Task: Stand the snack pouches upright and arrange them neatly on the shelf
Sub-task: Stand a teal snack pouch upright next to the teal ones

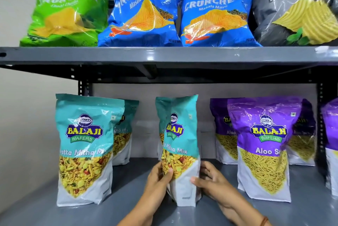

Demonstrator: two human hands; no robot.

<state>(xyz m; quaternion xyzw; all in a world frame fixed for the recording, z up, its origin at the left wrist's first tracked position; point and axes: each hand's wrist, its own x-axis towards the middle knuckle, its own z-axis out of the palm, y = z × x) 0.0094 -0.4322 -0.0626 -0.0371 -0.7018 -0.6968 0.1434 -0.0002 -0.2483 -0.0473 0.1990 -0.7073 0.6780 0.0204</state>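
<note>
A teal Khatta Mitha Mix pouch stands upright in the middle of the lower grey shelf, turned slightly to the left. My left hand grips its lower left side and my right hand its lower right side. Another teal pouch stands right behind it, mostly hidden. Further left, a teal pouch stands upright at the front with one more behind it. To the right stands a purple Aloo Sev pouch, with more purple pouches behind it.
The upper shelf carries a green chip bag, two blue Crunchem bags, and a grey Rumbles bag. A purple pouch is cut off at the right edge. Black uprights frame the rack.
</note>
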